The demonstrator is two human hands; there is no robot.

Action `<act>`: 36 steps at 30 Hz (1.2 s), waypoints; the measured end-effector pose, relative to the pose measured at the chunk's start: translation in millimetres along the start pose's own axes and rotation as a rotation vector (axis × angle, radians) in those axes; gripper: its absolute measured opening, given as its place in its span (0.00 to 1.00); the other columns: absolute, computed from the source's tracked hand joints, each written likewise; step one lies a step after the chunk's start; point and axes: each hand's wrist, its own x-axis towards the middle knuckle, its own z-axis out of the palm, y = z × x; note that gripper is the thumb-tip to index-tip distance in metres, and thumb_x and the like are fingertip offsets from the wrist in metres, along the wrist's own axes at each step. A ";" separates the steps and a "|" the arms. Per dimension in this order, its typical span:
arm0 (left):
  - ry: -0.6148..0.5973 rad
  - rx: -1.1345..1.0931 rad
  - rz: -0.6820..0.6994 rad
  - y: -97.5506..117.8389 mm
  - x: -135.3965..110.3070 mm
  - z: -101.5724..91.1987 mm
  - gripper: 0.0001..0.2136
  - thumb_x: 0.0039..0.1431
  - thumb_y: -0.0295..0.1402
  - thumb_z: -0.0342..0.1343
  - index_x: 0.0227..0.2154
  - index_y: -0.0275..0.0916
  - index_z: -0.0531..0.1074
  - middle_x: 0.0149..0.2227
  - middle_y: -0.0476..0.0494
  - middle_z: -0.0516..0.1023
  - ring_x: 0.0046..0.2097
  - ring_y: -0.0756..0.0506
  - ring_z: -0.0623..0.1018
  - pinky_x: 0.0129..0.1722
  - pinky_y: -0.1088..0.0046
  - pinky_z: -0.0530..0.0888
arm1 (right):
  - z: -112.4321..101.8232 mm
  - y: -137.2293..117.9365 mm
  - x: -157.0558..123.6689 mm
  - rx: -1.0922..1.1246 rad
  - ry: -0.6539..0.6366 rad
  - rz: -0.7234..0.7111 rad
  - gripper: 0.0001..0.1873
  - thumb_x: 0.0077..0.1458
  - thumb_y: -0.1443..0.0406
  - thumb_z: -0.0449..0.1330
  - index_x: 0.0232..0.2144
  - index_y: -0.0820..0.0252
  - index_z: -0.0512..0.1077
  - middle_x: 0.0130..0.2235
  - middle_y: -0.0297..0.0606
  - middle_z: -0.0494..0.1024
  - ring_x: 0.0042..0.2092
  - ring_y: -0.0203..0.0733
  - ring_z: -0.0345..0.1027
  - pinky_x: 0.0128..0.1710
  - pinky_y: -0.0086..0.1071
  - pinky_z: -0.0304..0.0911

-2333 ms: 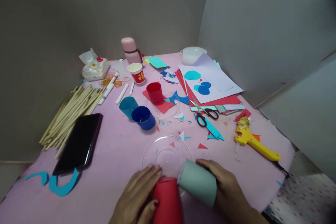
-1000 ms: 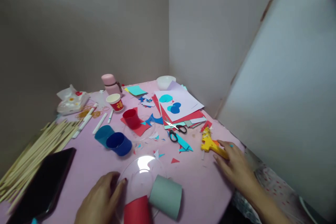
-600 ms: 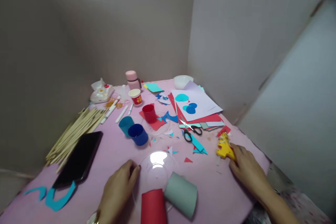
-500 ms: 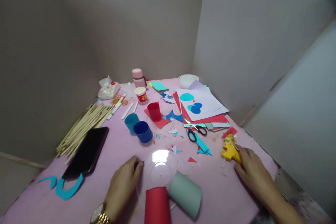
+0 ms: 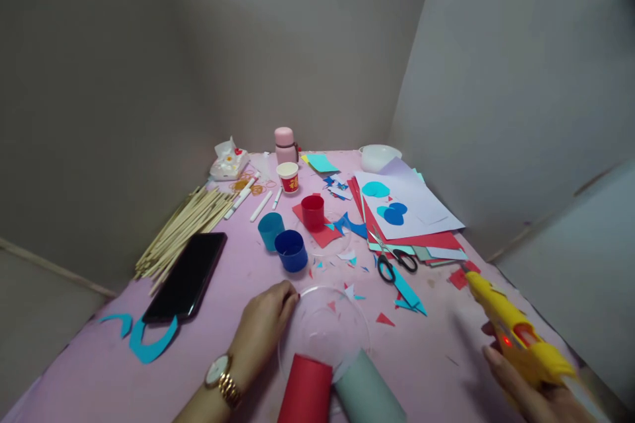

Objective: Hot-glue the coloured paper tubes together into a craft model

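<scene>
My right hand [image 5: 530,390] is wrapped round a yellow glue gun [image 5: 520,327], raised over the right side of the table with its nozzle pointing away from me and a red light glowing on its side. My left hand [image 5: 265,317], wearing a gold watch, rests on the table with curled fingers at the rim of a round clear plastic lid [image 5: 322,307]; the underside of the fingers is hidden. A red paper tube [image 5: 306,391] and a grey-green paper tube [image 5: 371,391] lie at the lid's near side, both cut off by the frame edge.
Three short paper rings, teal [image 5: 270,231], dark blue [image 5: 291,251] and red [image 5: 313,213], stand mid-table. Scissors [image 5: 387,264] and paper sheets [image 5: 417,211] lie right. A phone [image 5: 186,277] and wooden sticks [image 5: 186,231] lie left. Behind are a cup [image 5: 288,178] and pink flask [image 5: 284,145].
My right hand has lifted the glue gun off the table, bringing it nearer and to the right. The view has shifted left; my left hand stays by the lid's rim.
</scene>
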 end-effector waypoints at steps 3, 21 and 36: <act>0.017 0.018 0.027 -0.1 7.0 2.0 0.10 0.61 0.33 0.44 0.29 0.41 0.70 0.33 0.44 0.79 0.34 0.43 0.77 0.34 0.70 0.67 | 3.4 -22.8 6.5 0.121 -0.125 0.097 0.20 0.49 0.50 0.60 0.41 0.53 0.73 0.45 0.43 0.80 0.47 0.56 0.73 0.39 0.38 0.73; 0.133 -0.199 0.082 -17.0 2.6 6.6 0.12 0.63 0.38 0.43 0.34 0.41 0.71 0.36 0.46 0.78 0.37 0.45 0.77 0.39 0.70 0.71 | 16.0 -102.9 13.2 0.063 -0.757 -0.094 0.17 0.56 0.56 0.57 0.46 0.47 0.76 0.32 0.37 0.81 0.28 0.43 0.74 0.25 0.29 0.71; 0.225 -0.263 0.084 -20.4 1.0 8.6 0.10 0.62 0.39 0.47 0.33 0.43 0.71 0.34 0.48 0.78 0.35 0.46 0.77 0.35 0.72 0.72 | 20.5 -128.8 27.7 0.098 -0.884 -0.194 0.21 0.58 0.59 0.57 0.54 0.44 0.68 0.50 0.35 0.78 0.47 0.48 0.74 0.51 0.38 0.66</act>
